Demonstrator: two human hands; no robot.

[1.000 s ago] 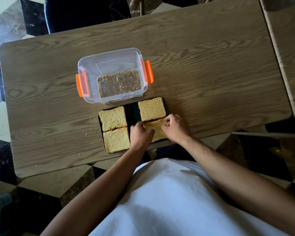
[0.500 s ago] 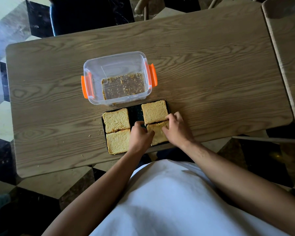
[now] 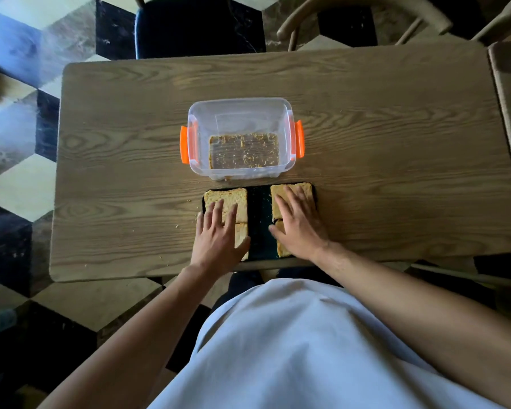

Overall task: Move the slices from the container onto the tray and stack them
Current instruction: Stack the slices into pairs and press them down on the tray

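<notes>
Both hands have let go of the near-right slice and now lie flat, fingers spread: left hand (image 3: 219, 236) on the left bread slices (image 3: 229, 200), right hand (image 3: 300, 224) on the right pair (image 3: 281, 193). All four sit on the dark tray (image 3: 260, 219) at the counter's near edge; the clear container (image 3: 239, 137) holds only crumbs, so stacking remains.

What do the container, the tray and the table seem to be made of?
Container: clear plastic, see-through walls, orange clips. Tray: dark and matte; metal or plastic, cannot tell. Table: wood-grain surface, possibly laminate rather than solid wood.
</notes>
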